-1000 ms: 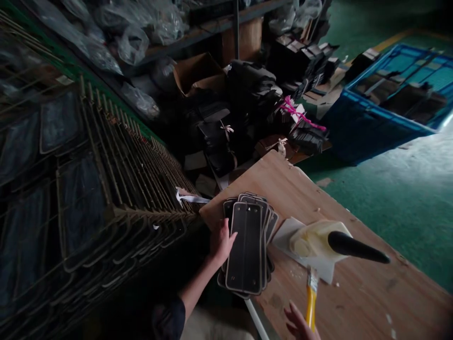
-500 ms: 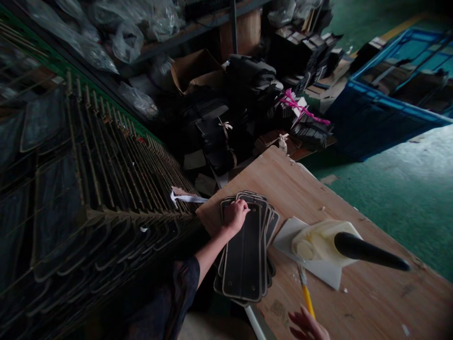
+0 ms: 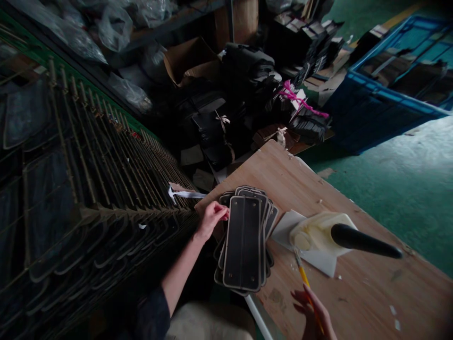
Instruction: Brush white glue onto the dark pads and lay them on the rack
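A stack of dark flat pieces with pale edges (image 3: 244,243) lies at the near left corner of a wooden table (image 3: 318,189). My left hand (image 3: 211,218) pinches the upper left edge of the stack's top piece. My right hand (image 3: 313,314) is at the bottom edge of the view and holds a brush with a yellow handle (image 3: 303,275), whose bristle end points toward a cream tub (image 3: 318,233). A black handle (image 3: 364,241) lies across that tub, which stands on a white sheet (image 3: 286,226).
A slanted wire rack (image 3: 88,189) holding several dark pieces fills the left. Behind the table lie piles of dark bundles, one tied with pink ribbon (image 3: 300,106), a cardboard box (image 3: 191,59) and plastic bags. A blue crate (image 3: 385,89) stands on the green floor at the right.
My left hand slid from the stack's top end down to its upper left edge. My right hand came further into view, and the brush is tilted more steeply.
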`<state>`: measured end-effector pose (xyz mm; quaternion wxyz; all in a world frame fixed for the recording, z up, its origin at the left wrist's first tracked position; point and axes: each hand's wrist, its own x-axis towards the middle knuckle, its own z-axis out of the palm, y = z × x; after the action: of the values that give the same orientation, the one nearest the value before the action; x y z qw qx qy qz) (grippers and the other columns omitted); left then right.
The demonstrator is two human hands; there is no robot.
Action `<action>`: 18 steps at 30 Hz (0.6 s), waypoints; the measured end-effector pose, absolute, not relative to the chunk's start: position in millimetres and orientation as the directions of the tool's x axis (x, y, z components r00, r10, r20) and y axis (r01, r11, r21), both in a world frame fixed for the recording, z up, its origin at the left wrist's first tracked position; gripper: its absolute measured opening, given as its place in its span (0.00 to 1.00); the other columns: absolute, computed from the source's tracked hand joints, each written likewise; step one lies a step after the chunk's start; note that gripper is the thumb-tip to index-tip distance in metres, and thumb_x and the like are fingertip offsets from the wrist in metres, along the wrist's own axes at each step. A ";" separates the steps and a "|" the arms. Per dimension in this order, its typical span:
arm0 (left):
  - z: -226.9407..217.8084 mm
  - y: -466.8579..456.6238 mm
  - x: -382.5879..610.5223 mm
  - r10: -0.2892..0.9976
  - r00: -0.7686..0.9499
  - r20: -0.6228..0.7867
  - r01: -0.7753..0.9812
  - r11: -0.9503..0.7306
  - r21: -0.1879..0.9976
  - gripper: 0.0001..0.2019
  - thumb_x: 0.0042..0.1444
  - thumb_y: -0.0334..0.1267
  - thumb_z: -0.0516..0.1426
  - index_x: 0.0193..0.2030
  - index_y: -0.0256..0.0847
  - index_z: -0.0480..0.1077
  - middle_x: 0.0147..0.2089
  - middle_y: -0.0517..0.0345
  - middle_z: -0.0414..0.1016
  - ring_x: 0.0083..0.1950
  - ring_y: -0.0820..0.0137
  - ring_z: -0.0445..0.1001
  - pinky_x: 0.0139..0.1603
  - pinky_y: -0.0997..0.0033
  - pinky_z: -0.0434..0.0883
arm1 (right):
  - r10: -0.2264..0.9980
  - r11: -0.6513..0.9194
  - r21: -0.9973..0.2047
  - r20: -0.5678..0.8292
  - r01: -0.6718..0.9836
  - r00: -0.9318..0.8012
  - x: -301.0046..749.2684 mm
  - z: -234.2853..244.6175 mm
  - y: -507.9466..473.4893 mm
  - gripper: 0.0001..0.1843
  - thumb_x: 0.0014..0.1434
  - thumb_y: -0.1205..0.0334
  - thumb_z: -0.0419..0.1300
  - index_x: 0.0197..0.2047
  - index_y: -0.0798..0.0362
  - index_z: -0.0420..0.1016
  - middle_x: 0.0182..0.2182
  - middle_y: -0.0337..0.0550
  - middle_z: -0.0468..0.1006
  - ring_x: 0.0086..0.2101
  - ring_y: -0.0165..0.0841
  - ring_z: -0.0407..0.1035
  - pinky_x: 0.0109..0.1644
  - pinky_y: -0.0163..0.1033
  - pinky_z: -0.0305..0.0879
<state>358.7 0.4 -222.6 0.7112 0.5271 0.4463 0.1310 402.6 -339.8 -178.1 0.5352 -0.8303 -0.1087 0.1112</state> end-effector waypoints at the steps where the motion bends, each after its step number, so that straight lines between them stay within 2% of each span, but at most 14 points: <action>1: -222.5 -2.3 338.2 0.656 0.528 -0.539 0.286 0.460 0.840 0.17 0.48 0.45 0.65 0.31 0.37 0.63 0.35 0.56 0.76 0.33 0.73 0.75 0.33 0.74 0.72 | 0.291 -0.439 -0.897 -0.088 0.051 0.953 410.5 -178.6 -341.7 0.20 0.66 0.52 0.54 0.55 0.53 0.73 0.39 0.51 0.79 0.37 0.39 0.77 0.37 0.42 0.76; 5: -236.9 -17.0 257.8 0.635 0.327 -0.700 0.433 0.557 0.708 0.20 0.41 0.45 0.69 0.33 0.38 0.65 0.26 0.62 0.74 0.26 0.75 0.73 0.27 0.77 0.70 | 0.274 -0.571 -0.821 -0.170 0.018 0.947 442.0 -182.0 -346.0 0.20 0.66 0.53 0.52 0.57 0.53 0.70 0.39 0.47 0.80 0.37 0.36 0.77 0.42 0.42 0.75; 7: -246.2 -25.4 226.2 0.612 0.272 -0.742 0.478 0.583 0.656 0.24 0.38 0.46 0.69 0.38 0.37 0.68 0.26 0.61 0.75 0.26 0.74 0.72 0.26 0.77 0.70 | 0.277 -0.625 -0.779 -0.167 0.045 0.946 455.1 -186.5 -345.2 0.21 0.67 0.51 0.51 0.56 0.53 0.71 0.37 0.46 0.80 0.36 0.35 0.77 0.42 0.41 0.74; 9: -252.7 -34.1 202.8 0.598 0.232 -0.767 0.505 0.599 0.621 0.25 0.37 0.48 0.69 0.39 0.35 0.70 0.28 0.59 0.75 0.25 0.75 0.72 0.25 0.77 0.68 | 0.284 -0.682 -0.727 -0.164 0.078 0.945 465.9 -194.0 -342.7 0.23 0.66 0.48 0.50 0.56 0.52 0.71 0.35 0.45 0.81 0.34 0.34 0.77 0.41 0.39 0.73; 12: -257.9 -47.4 182.8 0.591 0.169 -0.789 0.530 0.620 0.579 0.23 0.39 0.51 0.67 0.34 0.34 0.70 0.27 0.58 0.73 0.23 0.76 0.70 0.22 0.77 0.66 | 0.322 -0.739 -0.660 -0.163 0.139 0.933 479.1 -210.0 -338.3 0.25 0.66 0.45 0.48 0.56 0.52 0.72 0.34 0.45 0.81 0.34 0.35 0.77 0.40 0.38 0.72; 18: -262.7 -69.2 175.8 0.632 0.146 -0.761 0.560 0.581 0.590 0.20 0.49 0.55 0.59 0.33 0.39 0.64 0.19 0.68 0.64 0.17 0.76 0.63 0.16 0.78 0.55 | 0.395 -0.770 -0.604 -0.199 0.205 0.897 491.9 -230.3 -338.8 0.26 0.67 0.45 0.45 0.55 0.54 0.71 0.33 0.46 0.81 0.34 0.35 0.77 0.37 0.37 0.70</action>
<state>175.8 -69.2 -262.7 0.6037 0.4565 0.6529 0.0300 491.9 -338.8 -230.3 0.2982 -0.9271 -0.1618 0.1595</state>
